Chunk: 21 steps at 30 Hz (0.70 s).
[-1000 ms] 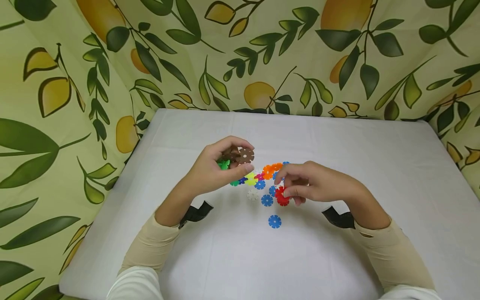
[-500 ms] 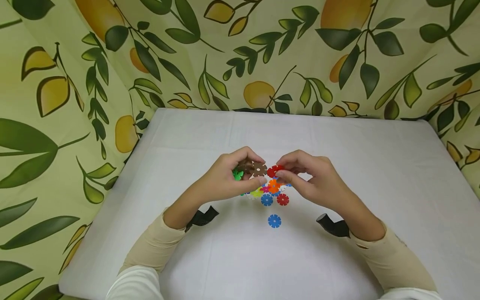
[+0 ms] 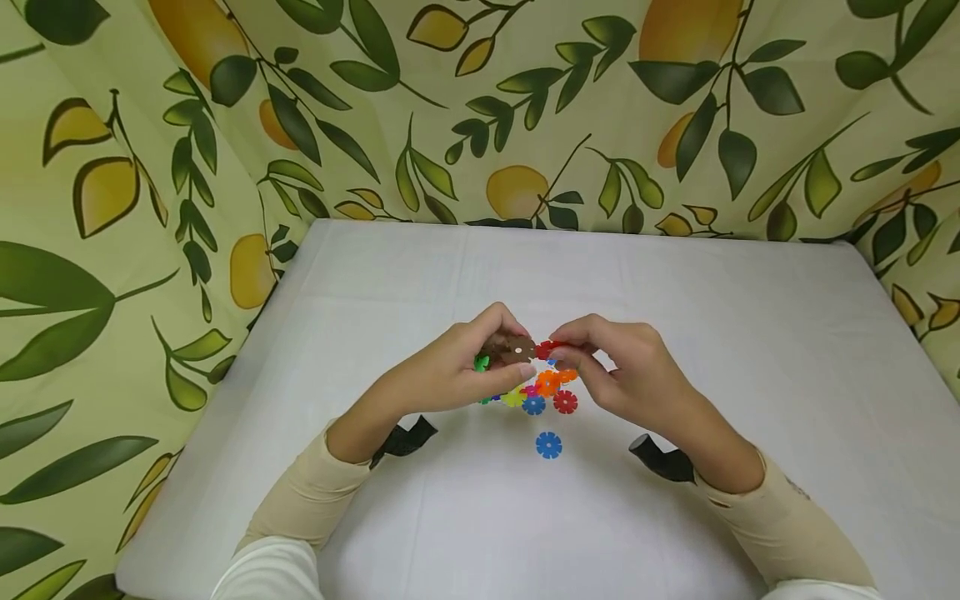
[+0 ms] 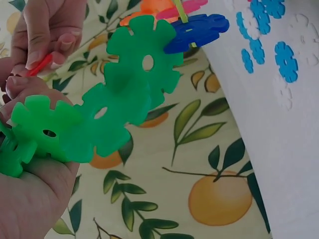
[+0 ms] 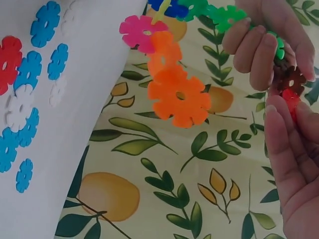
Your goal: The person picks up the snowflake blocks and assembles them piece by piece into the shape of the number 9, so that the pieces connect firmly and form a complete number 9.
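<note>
My left hand (image 3: 465, 362) grips a brown notched disc (image 3: 510, 352), one end of a linked chain of flower-shaped plastic discs. Thumb and fingers of my right hand (image 3: 626, 358) pinch a red disc (image 3: 544, 350) edge-on against the brown one; whether their slots are joined I cannot tell. Below the left hand the chain hangs above the table: green discs (image 4: 124, 99), a dark blue disc (image 4: 199, 34), a yellow disc (image 3: 513, 399), a pink disc (image 5: 132, 36) and orange discs (image 5: 167, 107). Fingers partly hide the brown discs.
Loose discs lie on the white table (image 3: 480, 517): a blue disc (image 3: 549, 454) nearest the person, a red disc (image 3: 566, 411) behind it, several more blue and white discs (image 5: 19, 117). A leaf-and-fruit patterned curtain (image 3: 450, 100) stands behind the table and along its left.
The right hand has lifted a red disc off the table and brought it to the brown disc. Moving right and closer to the person, the left hand has carried the chain along.
</note>
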Available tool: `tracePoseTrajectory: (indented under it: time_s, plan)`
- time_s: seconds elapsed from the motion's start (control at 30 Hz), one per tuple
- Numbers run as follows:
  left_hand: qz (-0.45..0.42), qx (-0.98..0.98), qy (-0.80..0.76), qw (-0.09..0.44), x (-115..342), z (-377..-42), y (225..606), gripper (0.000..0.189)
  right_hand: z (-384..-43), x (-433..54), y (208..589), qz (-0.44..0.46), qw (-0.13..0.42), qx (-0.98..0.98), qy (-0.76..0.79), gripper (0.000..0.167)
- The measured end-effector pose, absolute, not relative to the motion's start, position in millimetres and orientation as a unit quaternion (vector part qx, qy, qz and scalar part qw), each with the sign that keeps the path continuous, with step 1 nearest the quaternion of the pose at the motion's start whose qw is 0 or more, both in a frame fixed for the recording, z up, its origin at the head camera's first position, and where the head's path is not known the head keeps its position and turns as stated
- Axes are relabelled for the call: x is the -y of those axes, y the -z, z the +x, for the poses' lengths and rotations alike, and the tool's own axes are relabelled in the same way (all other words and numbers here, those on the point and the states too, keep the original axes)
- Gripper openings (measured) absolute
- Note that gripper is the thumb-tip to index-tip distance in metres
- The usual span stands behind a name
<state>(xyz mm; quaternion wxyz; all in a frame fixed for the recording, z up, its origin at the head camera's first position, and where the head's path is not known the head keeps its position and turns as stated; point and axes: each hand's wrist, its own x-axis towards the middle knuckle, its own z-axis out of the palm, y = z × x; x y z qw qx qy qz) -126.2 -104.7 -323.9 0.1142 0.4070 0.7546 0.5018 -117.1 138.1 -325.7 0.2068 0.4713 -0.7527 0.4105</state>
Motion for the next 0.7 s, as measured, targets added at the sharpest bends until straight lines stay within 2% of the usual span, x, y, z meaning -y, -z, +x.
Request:
tracePoseTrajectory:
  time_s: [0.07, 0.2, 0.23, 0.3, 0.43, 0.7]
  plan:
    - [0.407, -0.758, -0.494, 0.122, 104.6, -126.5, 323.5, 0.026, -115.5, -137.7, 326.0, 0.473, 0.211, 0.757, -0.398, 0.033]
    - [0.415, -0.765, -0.473, 0.136, 105.4, -126.5, 322.6, 0.028, -113.8, -136.7, 328.7, 0.477, 0.212, 0.763, -0.381, 0.009]
    - [0.419, -0.765, -0.469, 0.138, 105.8, -126.4, 322.1, 0.029, -113.6, -136.3, 329.6, 0.478, 0.212, 0.764, -0.378, 0.009]
    - [0.426, -0.763, -0.465, 0.143, 106.9, -126.0, 321.7, 0.030, -113.6, -135.3, 331.3, 0.479, 0.208, 0.764, -0.378, 0.022]
    - [0.433, -0.755, -0.469, 0.149, 108.6, -126.7, 321.6, 0.030, -114.0, -133.1, 332.6, 0.486, 0.213, 0.760, -0.375, 0.035]
    - [0.442, -0.747, -0.465, 0.175, 105.9, -130.1, 325.8, 0.030, -114.4, -135.0, 330.8, 0.513, 0.228, 0.764, -0.319, 0.039]
